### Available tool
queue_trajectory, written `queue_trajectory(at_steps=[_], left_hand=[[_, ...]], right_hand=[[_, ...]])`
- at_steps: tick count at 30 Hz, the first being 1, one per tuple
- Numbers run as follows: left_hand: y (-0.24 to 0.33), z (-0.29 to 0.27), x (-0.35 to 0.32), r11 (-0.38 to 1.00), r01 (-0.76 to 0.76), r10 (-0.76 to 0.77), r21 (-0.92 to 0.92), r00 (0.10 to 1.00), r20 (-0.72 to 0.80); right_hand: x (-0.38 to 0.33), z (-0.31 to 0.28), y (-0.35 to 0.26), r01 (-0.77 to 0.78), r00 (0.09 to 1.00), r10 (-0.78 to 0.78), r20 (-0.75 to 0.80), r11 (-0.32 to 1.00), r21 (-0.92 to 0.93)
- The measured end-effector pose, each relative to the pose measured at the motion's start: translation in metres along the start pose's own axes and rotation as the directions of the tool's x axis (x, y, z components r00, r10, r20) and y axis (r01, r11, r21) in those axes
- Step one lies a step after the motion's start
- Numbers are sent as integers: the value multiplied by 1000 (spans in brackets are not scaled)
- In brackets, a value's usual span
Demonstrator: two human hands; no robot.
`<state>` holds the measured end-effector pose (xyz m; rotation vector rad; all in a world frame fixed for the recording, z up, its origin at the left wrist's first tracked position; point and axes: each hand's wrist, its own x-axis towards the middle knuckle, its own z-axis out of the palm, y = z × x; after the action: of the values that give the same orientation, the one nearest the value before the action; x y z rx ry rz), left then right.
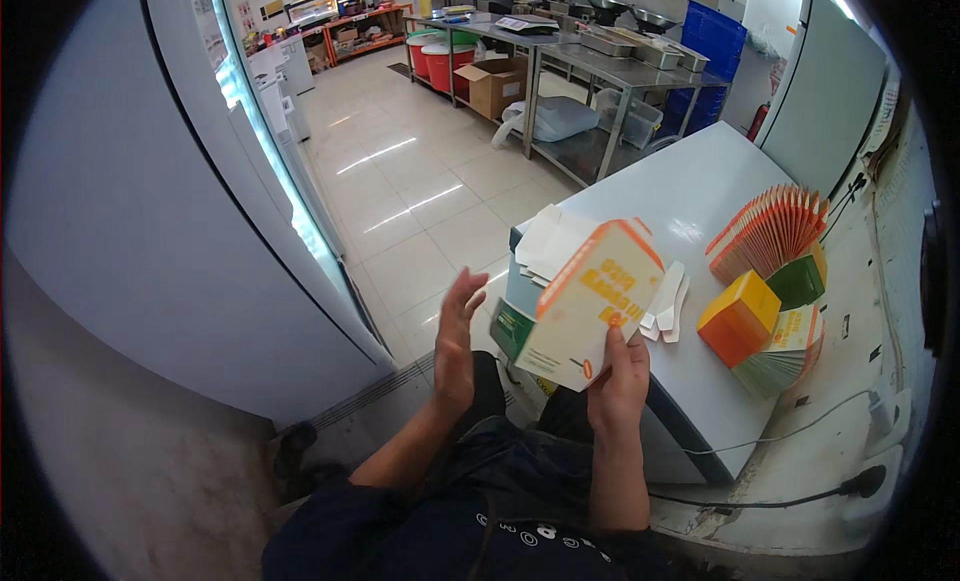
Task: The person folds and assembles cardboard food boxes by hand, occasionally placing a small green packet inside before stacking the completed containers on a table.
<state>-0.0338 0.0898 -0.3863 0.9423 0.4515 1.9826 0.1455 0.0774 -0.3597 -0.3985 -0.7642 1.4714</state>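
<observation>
Carton (572,316) bears yellow lettering (612,293), clamped in the right grip (618,383), left grip (456,349) standing apart.

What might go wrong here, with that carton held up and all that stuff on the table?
The carton might slip or bend, since only the right fingers hold it; the left fingers are open and apart from it. The white sheets lie near the edge of the white table and could get knocked off.
</observation>
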Motion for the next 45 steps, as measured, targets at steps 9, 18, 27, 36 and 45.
queue_trajectory(at_steps=[9, 18, 27, 36, 45], left_hand=[[-29, -5, -22, 950, 306, -286, -54, 929, 233], [-7, 1, 24, 875, 240, -471, 421, 624, 624], [-41, 84, 71, 841, -112, -308, 530, 705, 638], [-208, 235, 40, 863, -120, -340, 490, 580, 741], [-275, 295, 10, 709, 2, -534, 705, 655, 535]], right_hand=[[6, -25, 18, 291, 956, -201, 215, 746, -599], [3, -6, -35, 557, 813, 120, 570, 123, -821], [28, -41, -87, 462, 886, -193, 421, 302, -834], [67, -204, -189, -243, 294, -955, -51, -23, -970], [45, -226, -184, -525, 444, -811, -381, 110, -844]])
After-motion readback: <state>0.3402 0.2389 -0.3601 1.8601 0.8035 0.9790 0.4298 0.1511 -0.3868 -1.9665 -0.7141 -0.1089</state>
